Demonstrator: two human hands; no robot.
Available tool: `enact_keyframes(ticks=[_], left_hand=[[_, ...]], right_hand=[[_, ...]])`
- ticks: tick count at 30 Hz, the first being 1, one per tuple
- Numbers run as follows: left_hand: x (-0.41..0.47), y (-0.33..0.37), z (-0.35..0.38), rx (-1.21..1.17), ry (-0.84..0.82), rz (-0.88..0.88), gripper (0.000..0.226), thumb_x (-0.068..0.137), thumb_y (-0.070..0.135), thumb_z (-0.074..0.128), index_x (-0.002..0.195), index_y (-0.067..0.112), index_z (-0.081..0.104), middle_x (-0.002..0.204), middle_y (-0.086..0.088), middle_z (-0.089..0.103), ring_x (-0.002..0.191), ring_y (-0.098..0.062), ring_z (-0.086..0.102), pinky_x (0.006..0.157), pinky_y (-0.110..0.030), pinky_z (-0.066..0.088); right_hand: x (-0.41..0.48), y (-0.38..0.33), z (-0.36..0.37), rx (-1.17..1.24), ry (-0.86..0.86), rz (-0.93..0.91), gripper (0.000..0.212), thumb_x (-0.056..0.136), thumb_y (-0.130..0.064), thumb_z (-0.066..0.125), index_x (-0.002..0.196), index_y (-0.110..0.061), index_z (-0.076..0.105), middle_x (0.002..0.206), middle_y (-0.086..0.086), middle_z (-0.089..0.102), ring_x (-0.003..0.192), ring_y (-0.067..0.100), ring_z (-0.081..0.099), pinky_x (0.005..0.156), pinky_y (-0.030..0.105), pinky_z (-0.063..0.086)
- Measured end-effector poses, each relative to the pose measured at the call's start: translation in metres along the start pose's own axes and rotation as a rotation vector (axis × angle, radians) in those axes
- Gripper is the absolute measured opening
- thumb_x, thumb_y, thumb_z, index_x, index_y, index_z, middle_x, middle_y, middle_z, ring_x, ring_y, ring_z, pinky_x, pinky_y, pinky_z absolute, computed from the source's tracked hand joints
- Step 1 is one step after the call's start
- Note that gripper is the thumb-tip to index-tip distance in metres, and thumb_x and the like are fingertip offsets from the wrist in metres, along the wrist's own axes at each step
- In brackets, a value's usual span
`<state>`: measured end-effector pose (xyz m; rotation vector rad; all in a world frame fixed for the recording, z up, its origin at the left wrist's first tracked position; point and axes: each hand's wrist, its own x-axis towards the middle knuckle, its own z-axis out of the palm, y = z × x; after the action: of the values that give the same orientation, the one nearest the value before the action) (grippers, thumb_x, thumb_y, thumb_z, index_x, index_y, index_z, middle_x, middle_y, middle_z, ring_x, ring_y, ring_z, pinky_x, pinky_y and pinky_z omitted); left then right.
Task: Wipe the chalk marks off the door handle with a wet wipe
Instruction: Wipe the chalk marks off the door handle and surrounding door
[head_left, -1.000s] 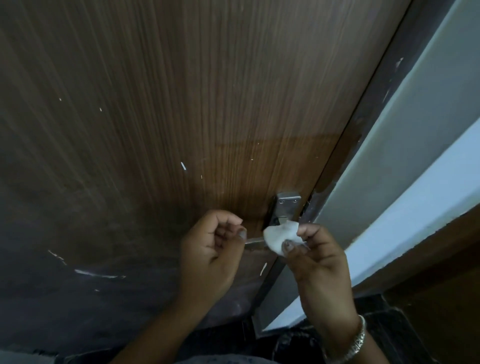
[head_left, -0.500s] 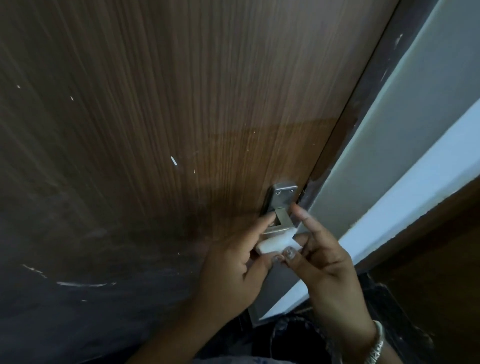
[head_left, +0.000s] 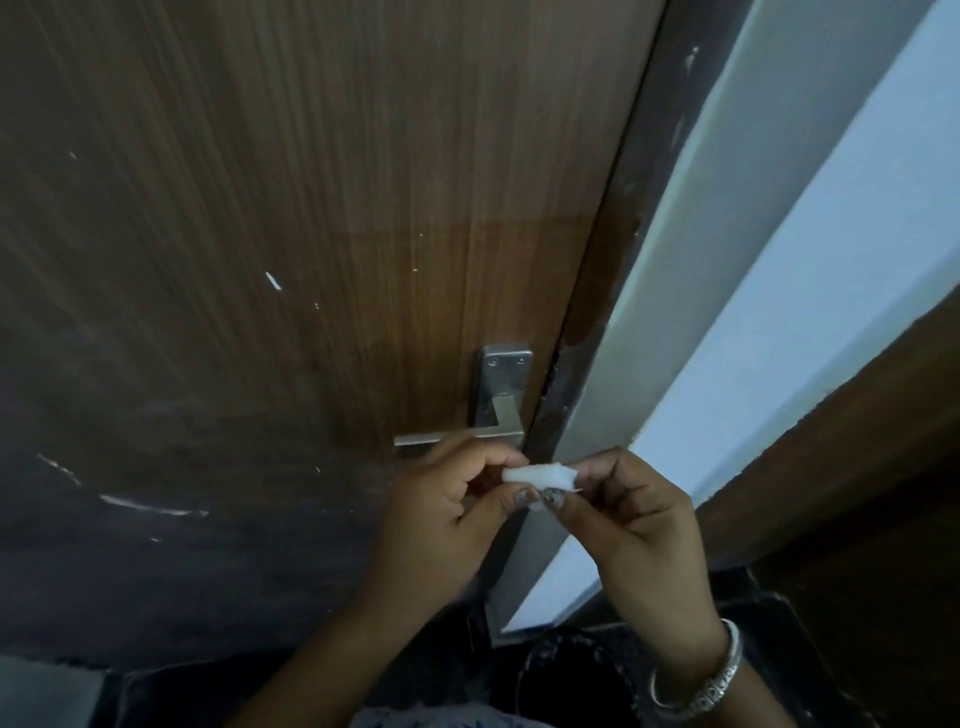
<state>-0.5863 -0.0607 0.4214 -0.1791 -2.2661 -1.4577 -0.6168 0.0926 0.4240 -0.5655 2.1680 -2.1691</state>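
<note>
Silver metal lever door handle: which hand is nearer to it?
Left. The left hand sits just under the silver metal lever door handle, knuckles overlapping its bar; the right hand is lower and off to the right.

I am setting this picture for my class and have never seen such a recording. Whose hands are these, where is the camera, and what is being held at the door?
The camera sits on a person's head, looking forward and down at their own bare hands. There is no machine. The left hand and the right hand pinch a small white wet wipe between them, just below the metal door handle, not touching it. The handle is fixed to a brown wooden door. The right wrist wears a silver bangle.
</note>
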Motion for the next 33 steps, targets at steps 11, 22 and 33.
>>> enact_keyframes(ticks=[11, 22, 33], left_hand=[[-0.059, -0.001, 0.134, -0.333, -0.012, -0.478, 0.024, 0.076, -0.010, 0.066, 0.068, 0.012, 0.062, 0.058, 0.004, 0.065, 0.056, -0.007, 0.059, 0.056, -0.020, 0.049], [-0.145, -0.034, 0.252, -0.132, -0.521, -0.719, 0.029, 0.094, 0.012, 0.050, 0.122, 0.012, 0.059, 0.123, -0.003, 0.063, 0.112, -0.014, 0.058, 0.097, -0.031, 0.047], [-0.169, -0.074, 0.273, -0.070, -0.701, -0.970, 0.054, 0.095, 0.015, 0.048, 0.144, 0.017, 0.026, 0.154, -0.003, 0.025, 0.139, -0.020, 0.029, 0.107, -0.034, 0.036]], right_hand=[[-0.067, 0.041, -0.113, -0.239, 0.041, 0.154, 0.024, 0.085, 0.003, 0.062, 0.096, -0.014, 0.073, 0.092, -0.007, 0.074, 0.088, 0.006, 0.068, 0.080, 0.024, 0.054], [-0.158, 0.141, -0.182, -0.594, 0.139, 0.383, 0.020, 0.082, 0.002, 0.065, 0.088, -0.016, 0.073, 0.083, -0.003, 0.071, 0.076, 0.009, 0.064, 0.068, 0.006, 0.044], [-0.165, 0.215, -0.201, -0.582, -0.064, 0.857, 0.036, 0.090, -0.010, 0.056, 0.126, -0.014, 0.055, 0.123, 0.008, 0.063, 0.113, 0.021, 0.059, 0.093, 0.027, 0.045]])
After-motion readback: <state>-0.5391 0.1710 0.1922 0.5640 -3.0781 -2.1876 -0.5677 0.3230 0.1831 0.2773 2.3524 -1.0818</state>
